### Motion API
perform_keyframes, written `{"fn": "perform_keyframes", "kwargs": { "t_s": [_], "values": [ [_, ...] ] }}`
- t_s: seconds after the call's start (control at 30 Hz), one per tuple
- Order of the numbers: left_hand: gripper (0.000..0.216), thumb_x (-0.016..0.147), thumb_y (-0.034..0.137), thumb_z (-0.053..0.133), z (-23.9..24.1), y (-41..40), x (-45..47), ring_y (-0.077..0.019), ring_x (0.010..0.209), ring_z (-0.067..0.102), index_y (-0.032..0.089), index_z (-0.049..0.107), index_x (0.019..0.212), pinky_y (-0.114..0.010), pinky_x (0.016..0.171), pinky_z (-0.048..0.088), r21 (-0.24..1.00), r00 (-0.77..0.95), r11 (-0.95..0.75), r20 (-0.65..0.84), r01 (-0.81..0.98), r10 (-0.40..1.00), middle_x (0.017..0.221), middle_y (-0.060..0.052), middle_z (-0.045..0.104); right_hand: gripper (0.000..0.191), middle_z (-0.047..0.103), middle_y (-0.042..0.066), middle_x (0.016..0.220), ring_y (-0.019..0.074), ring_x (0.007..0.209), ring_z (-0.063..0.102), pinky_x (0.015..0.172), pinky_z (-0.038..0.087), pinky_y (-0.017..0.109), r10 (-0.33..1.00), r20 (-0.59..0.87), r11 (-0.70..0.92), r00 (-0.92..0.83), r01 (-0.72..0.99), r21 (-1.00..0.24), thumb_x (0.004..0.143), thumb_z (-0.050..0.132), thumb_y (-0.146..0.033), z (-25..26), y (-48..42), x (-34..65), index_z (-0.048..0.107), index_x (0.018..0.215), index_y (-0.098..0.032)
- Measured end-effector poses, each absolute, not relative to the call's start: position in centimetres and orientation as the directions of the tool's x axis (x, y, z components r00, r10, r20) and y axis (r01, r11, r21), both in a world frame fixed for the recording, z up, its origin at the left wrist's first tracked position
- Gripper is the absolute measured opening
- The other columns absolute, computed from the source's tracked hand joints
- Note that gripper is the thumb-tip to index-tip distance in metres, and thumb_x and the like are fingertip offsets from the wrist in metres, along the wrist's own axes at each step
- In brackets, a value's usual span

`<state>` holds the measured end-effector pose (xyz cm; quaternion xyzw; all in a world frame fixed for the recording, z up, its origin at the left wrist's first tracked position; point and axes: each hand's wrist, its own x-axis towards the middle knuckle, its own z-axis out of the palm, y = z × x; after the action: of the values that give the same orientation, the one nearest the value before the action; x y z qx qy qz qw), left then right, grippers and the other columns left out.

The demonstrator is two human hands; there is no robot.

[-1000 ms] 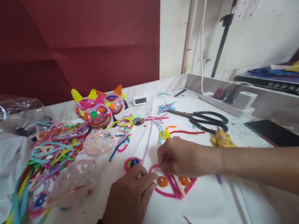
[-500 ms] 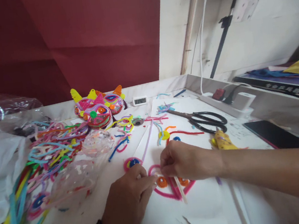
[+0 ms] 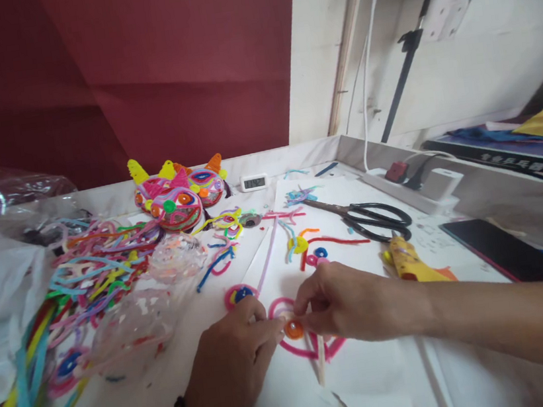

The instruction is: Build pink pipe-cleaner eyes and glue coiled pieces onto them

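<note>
A pink pipe-cleaner shape [image 3: 296,354] lies on white paper between my hands, with an orange coil [image 3: 294,330] that has a pale bead at its centre. My left hand [image 3: 239,358], fingers closed, pinches the shape's left edge beside that coil. From the right, my right hand [image 3: 347,300] reaches over the shape, its thumb and forefinger by the coil. It grips a thin pale stick [image 3: 322,367], whose lower end sticks out below; the upper end is hidden. A pink-and-blue coil [image 3: 241,295] sits just beyond my left fingers.
Black-handled scissors [image 3: 373,213], a yellow wrapped roll [image 3: 406,259] and a phone [image 3: 508,252] lie to the right. Loose pipe cleaners [image 3: 103,259] are heaped at left near clear plastic packaging [image 3: 137,321]. Decorated colourful masks [image 3: 176,206] and a small digital clock [image 3: 253,182] stand at the back.
My right hand has shifted slightly down and nearer the orange coil. The pale stick has swung left at its lower end. My left hand stays in place.
</note>
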<state>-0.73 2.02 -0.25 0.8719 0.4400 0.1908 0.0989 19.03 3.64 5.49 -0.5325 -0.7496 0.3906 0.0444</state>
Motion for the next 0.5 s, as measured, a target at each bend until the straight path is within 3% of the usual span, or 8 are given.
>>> {"fn": "perform_keyframes", "kwargs": {
  "t_s": [0.2,0.5],
  "values": [
    [0.028,0.093,0.025,0.044,-0.2,2.1,-0.7,-0.0086,0.062,0.056,0.025,0.071,0.084,-0.018,0.059,0.041,0.350,0.545,-0.597,0.244,0.722,0.802,0.078,0.001,0.059,0.010,0.064,-0.001,0.062,0.0096,0.054,0.053,0.046,0.037,0.017,0.901,-0.281,0.100,-0.329,0.790,-0.605,0.076,0.061,-0.026,4.8,2.7,19.3,0.065,0.076,-0.017],
    [0.029,0.093,0.025,0.043,-0.4,2.1,-0.7,-0.0102,0.065,0.057,0.027,0.072,0.088,-0.021,0.062,0.043,0.366,0.546,-0.596,0.240,0.715,0.803,0.079,0.001,0.058,0.014,0.066,0.000,0.062,0.0086,0.054,0.053,0.047,0.037,0.015,0.902,-0.216,0.153,-0.375,0.743,-0.652,0.076,0.057,-0.020,4.4,2.4,19.7,0.069,0.071,-0.016]
  ]
}}
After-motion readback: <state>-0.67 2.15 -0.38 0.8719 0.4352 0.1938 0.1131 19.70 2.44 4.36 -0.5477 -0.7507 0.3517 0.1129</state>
